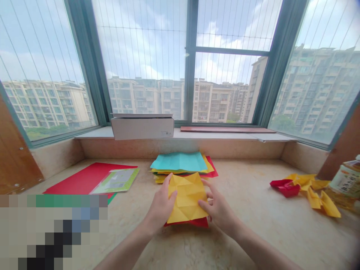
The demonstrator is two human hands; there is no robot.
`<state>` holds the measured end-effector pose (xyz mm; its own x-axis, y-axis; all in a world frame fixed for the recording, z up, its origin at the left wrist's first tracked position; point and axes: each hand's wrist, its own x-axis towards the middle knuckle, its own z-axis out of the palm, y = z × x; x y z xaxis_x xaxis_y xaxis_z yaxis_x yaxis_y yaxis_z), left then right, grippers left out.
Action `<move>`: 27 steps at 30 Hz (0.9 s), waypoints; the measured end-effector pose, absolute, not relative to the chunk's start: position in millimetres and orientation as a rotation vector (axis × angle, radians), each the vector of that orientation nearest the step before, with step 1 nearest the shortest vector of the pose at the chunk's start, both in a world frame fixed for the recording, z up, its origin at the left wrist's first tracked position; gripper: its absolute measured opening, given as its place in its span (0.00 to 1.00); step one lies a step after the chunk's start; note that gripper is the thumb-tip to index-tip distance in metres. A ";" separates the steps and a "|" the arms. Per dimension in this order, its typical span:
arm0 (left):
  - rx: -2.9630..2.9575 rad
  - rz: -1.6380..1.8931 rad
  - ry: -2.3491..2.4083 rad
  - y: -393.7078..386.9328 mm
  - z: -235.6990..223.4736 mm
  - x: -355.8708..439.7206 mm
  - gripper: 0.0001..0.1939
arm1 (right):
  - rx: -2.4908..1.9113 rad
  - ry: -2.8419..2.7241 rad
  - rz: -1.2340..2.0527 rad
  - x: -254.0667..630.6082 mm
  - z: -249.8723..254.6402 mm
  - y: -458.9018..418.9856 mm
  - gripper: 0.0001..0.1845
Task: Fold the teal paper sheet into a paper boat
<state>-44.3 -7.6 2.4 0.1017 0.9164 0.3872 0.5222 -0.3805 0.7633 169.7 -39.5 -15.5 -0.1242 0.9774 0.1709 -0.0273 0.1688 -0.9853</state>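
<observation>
A creased yellow paper square (187,198) lies on a red sheet (197,222) on the stone sill surface. My left hand (160,208) grips the yellow paper's left edge, thumb on top. At the paper's right edge my right hand (218,210) holds it too, with fingers pinching and one finger stretched over the paper. Just behind lies a stack of coloured paper (180,165) with a teal sheet on top.
A large red sheet (81,180) with a green booklet (116,180) lies at the left. Folded red (284,186) and yellow paper pieces (317,195) and a bottle (347,183) sit at the right. A white box (142,126) stands on the window ledge.
</observation>
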 end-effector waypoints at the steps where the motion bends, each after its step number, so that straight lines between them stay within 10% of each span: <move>1: 2.033 1.188 1.486 -8.2 2.5 -46.0 0.32 | -1.040 -1.400 1.118 169.0 -19.4 -37.5 0.37; 12: 2.782 0.505 1.309 -21.0 -5.3 -33.3 0.21 | -1.467 -2.152 0.285 166.6 -14.3 -41.6 0.10; 19: 2.642 0.286 1.155 -2.9 -10.8 -41.1 0.24 | -1.416 -2.192 0.032 193.7 9.8 -29.8 0.16; 27: 2.715 0.387 1.025 1.9 -10.8 -54.2 0.21 | -2.447 -1.277 -0.208 353.0 31.7 -8.3 0.19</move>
<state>-54.2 1.9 -10.8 0.7234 0.6698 0.1679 0.6138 -0.7351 0.2880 353.0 -8.3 31.7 0.5778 0.7603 0.2967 0.8151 -0.5196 -0.2559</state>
